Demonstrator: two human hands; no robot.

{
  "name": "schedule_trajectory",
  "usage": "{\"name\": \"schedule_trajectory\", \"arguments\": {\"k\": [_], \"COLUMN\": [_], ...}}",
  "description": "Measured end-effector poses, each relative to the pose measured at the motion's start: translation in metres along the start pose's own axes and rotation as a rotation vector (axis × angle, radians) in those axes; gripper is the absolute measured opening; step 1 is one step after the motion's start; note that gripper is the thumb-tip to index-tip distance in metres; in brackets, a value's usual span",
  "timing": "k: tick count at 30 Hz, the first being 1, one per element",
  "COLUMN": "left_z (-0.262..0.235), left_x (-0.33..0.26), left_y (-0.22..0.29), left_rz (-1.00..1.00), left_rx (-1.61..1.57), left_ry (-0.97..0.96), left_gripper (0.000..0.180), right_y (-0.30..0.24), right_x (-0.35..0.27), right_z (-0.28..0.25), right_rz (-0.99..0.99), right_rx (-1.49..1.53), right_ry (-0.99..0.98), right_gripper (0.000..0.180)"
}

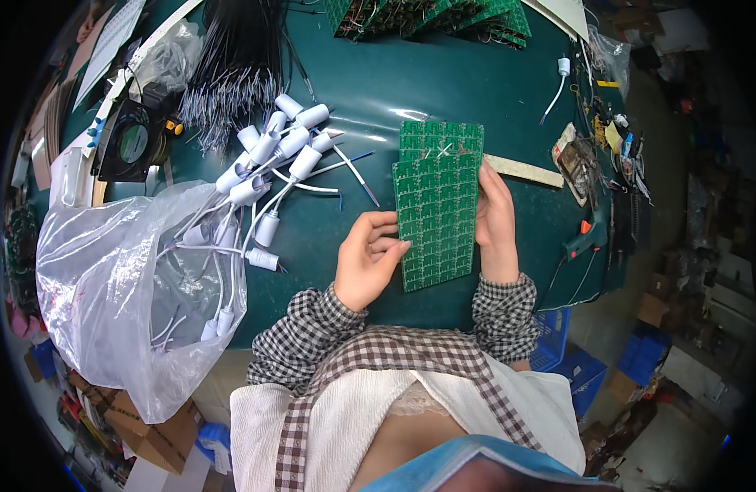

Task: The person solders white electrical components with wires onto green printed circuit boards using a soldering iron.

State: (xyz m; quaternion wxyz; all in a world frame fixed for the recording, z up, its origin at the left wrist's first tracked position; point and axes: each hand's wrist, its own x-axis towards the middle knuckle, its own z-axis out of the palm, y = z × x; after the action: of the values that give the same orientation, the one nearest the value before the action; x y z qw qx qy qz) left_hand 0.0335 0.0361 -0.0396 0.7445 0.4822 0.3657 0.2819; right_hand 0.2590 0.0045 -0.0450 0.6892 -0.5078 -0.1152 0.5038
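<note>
At nine o'clock a clear plastic bag (107,279) spills white capped wire leads (263,164) across the green table (443,82). At centre, the left hand (365,258) and right hand (494,221) pinch a green circuit panel (437,221) by its edges, fingers closed on it. She seems to be lining it up; snapping it apart would need firm, even pressure.

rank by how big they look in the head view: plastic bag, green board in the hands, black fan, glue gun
1. plastic bag, clearly largest
2. green board, held between left hand and right hand
3. black fan
4. glue gun, smallest

The fan and glue gun lie near the fisheye rim, which shrinks them, so their order is less sure.
</note>
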Motion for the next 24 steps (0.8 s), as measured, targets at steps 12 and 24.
{"name": "schedule_trajectory", "arguments": {"k": [12,24], "left_z": [-0.015,-0.021], "left_x": [-0.019,-0.036], "left_y": [-0.012,-0.012], "left_rz": [-0.276,-0.347], "left_rx": [-0.145,-0.145], "left_ry": [-0.037,-0.017], "left_gripper": [0.044,0.044], "right_y": [-0.037,-0.021], "right_x": [0.098,0.032], "right_z": [-0.001,-0.016], "right_rz": [-0.393,-0.856], "right_rx": [-0.689,-1.615], "right_ry": [0.102,0.055], "right_gripper": [0.063,0.054]}}
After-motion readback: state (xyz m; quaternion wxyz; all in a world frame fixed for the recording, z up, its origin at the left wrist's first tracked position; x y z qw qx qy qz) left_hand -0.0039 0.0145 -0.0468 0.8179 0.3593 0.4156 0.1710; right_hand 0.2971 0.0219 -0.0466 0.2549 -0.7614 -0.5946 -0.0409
